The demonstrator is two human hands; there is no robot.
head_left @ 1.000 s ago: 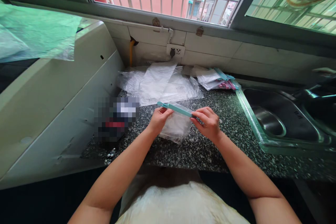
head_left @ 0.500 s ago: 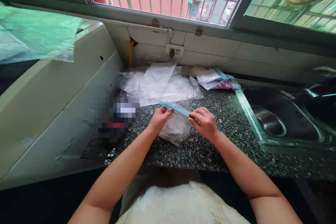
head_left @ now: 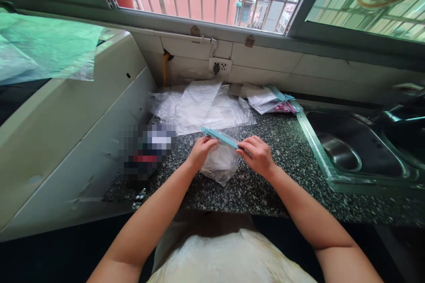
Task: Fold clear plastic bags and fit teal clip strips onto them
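A light-blue bag sealing clip (head_left: 222, 137) lies along the top edge of a clear plastic bag (head_left: 219, 163). My left hand (head_left: 201, 152) pinches the bag and the clip near the clip's left end. My right hand (head_left: 256, 154) grips the clip's right end between thumb and fingers. The bag hangs down below the clip, just over the dark counter; whether its lower end touches the surface I cannot tell. Beyond my hands, several clear plastic bags (head_left: 202, 108) lie spread in a flat heap.
The speckled counter (head_left: 265, 194) runs to a steel sink (head_left: 352, 141) at the right. Bags with blue and pink clips (head_left: 282, 102) lie by the wall. At the left are a blurred-out item (head_left: 148, 152) and a pale appliance (head_left: 109, 97). A wall socket (head_left: 221, 66) is at the back.
The view has shifted very slightly. Both hands keep the same hold on the clip and bag, with almost no movement.
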